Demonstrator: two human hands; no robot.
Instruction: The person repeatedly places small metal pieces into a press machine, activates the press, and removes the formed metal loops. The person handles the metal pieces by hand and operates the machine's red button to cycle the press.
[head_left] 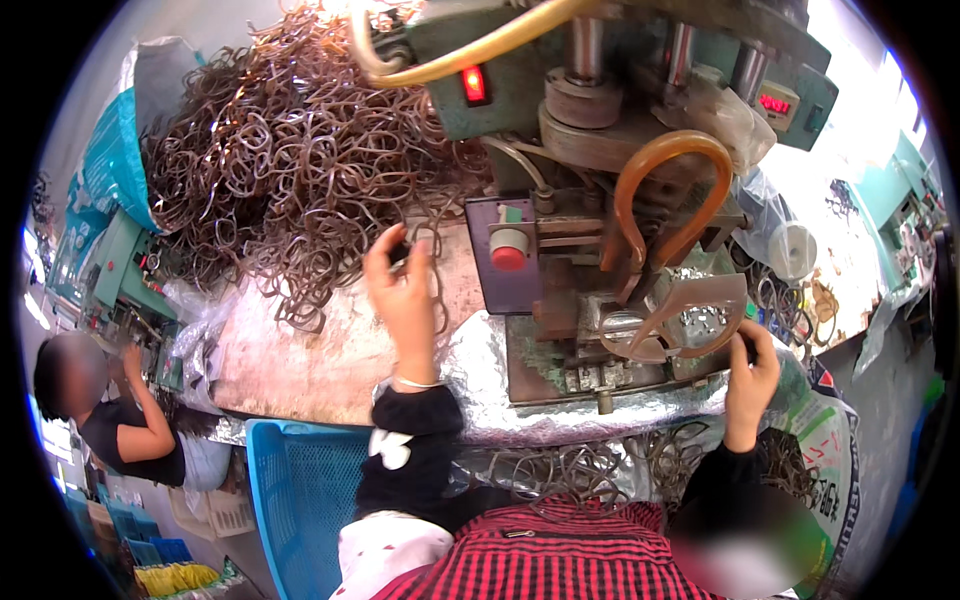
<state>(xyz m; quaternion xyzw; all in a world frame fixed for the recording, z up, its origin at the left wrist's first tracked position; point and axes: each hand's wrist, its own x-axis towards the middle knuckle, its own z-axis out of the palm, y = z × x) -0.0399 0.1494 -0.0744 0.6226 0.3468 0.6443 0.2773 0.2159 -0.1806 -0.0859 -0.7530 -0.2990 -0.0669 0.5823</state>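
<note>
My right hand (pixel 752 378) pinches the lower right rim of a translucent brown eyeglass frame (pixel 702 292) between thumb and fingers. The frame is tilted over the metal fixture (pixel 600 375) of a green press (pixel 585 140); whether it touches the fixture I cannot tell. My left hand (pixel 402 300) is raised over the work board, its thumb and forefinger curled but apart. Close beside that thumb is another brown eyeglass frame (pixel 437 310), and I see no clear grip on it. A brown loop-shaped handle (pixel 722 190) stands above the fixture.
A big heap of brown eyeglass frames (pixel 300 150) covers the back left of the board (pixel 310 370). The press carries a red button (pixel 508 250). More frames (pixel 570 470) lie by my lap, near a blue basket (pixel 300 500). Another person (pixel 140 435) sits at far left.
</note>
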